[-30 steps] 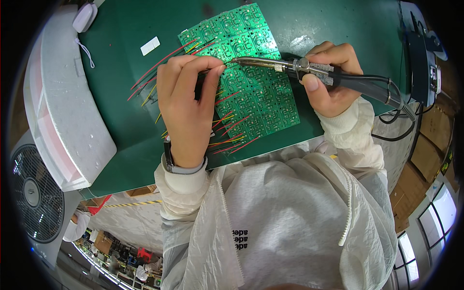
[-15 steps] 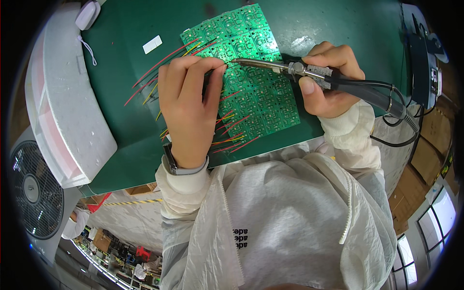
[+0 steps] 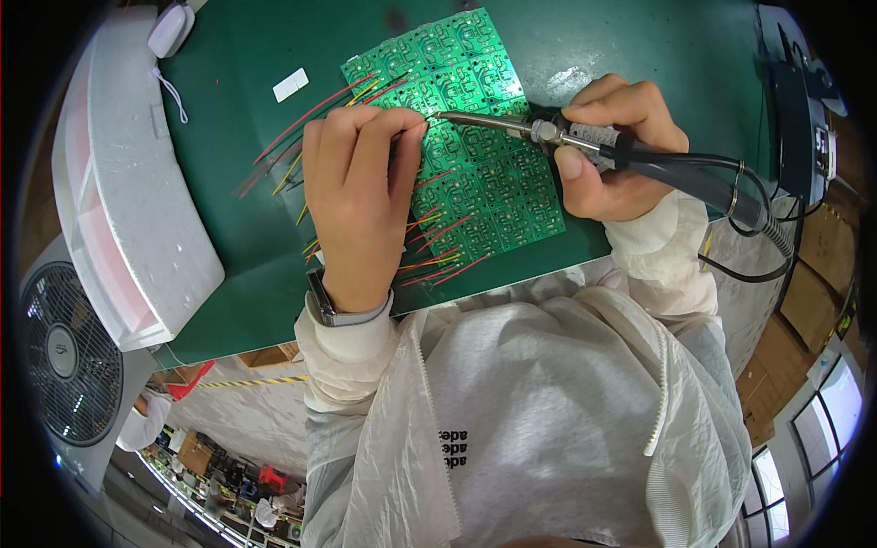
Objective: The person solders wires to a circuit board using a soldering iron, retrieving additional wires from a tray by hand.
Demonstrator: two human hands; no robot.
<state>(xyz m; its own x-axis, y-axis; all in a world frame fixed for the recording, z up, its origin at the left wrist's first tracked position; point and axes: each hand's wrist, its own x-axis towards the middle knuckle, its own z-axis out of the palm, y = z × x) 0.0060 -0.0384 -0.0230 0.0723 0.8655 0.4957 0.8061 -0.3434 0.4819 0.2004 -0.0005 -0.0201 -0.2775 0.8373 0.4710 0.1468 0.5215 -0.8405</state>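
A green panel of circuit boards [image 3: 498,196] lies on the table, with red, yellow and black wires [image 3: 315,114] fixed along its left side. The fingertips of my left hand [image 3: 361,187] are pinched over the panel's upper middle, closed on a thin wire that they mostly hide. In my right hand [image 3: 621,151] is a soldering iron [image 3: 493,121], gripped by its handle. Its tip points left and reaches the spot just beside my left fingertips. Further wires [image 3: 434,260] stick out near the panel's lower left corner, partly behind my left hand.
The green table mat [image 3: 247,228] extends around the panel. A white foam box [image 3: 137,192] stands at the left, with a fan [image 3: 68,356] below it. A small white piece [image 3: 290,85] lies beyond my left hand. The iron's black cable [image 3: 776,247] loops at the right, near a dark device [image 3: 799,132].
My right hand and the soldering iron have shifted slightly left. The iron's tip stays beside my left fingertips, and my left hand keeps its pinch almost unmoved.
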